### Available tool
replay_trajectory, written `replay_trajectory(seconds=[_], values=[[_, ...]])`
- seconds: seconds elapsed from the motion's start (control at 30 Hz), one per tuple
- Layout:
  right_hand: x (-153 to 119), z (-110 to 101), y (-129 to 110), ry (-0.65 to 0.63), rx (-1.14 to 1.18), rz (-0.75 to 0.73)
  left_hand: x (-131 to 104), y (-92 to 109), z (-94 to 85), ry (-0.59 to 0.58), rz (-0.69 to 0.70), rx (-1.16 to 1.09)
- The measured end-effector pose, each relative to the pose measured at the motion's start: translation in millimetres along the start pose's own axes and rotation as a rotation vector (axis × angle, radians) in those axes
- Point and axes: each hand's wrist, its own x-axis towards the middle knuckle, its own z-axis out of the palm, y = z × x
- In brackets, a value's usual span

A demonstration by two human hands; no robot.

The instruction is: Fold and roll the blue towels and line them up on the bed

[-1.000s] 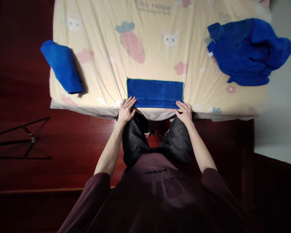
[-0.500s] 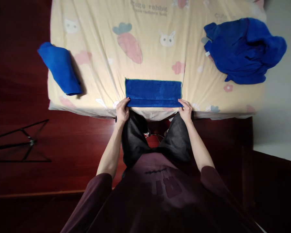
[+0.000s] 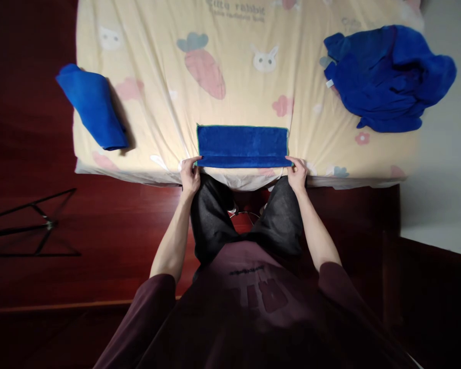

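Note:
A blue towel [image 3: 243, 141] with green edging lies as a wide rectangle near the front edge of the bed, its near long side turned over in a narrow strip. At its near left corner my left hand [image 3: 191, 173] pinches the folded strip between thumb and fingers. My right hand [image 3: 297, 171] grips the near right corner the same way. Both forearms reach forward over my thighs.
A rolled or folded blue cloth [image 3: 94, 107] rests at the bed's left edge. A crumpled heap of blue cloth [image 3: 384, 82] with a white tag lies at the right. The bed sheet [image 3: 138, 128] is cream with rabbits and carrots. Black stand legs [image 3: 42, 225] are on the floor at left.
My hands have moved slightly outward to the towel's near corners and now pinch its ends. The turned-over strip looks a little flatter and sits slightly farther from me.

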Motion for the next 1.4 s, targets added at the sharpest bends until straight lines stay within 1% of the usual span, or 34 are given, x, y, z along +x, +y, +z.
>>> replay_trajectory(seconds=[0.17,0.27,0.53,0.8,1.03,1.2,1.4], values=[[-4,7,12,0.097,-0.040,0.132,-1,-9,3.4,0.101,-0.129,-0.009],[-4,9,15,0.099,-0.059,0.170,-1,-9,5.2,0.119,-0.147,-0.023],[-2,10,11,0.085,-0.068,0.181,-2,-5,3.9,0.140,-0.154,0.048],[-2,10,9,0.090,-0.060,0.205,-3,-2,2.8,0.122,-0.178,0.090],[-3,10,10,0.092,-0.078,0.190,-4,0,1.9,0.132,-0.152,0.073],[-3,9,9,0.097,-0.080,0.179,-6,3,1.7,0.169,-0.153,0.089],[-5,8,7,0.125,-0.096,0.142,-7,5,0.7,0.160,-0.158,0.086]])
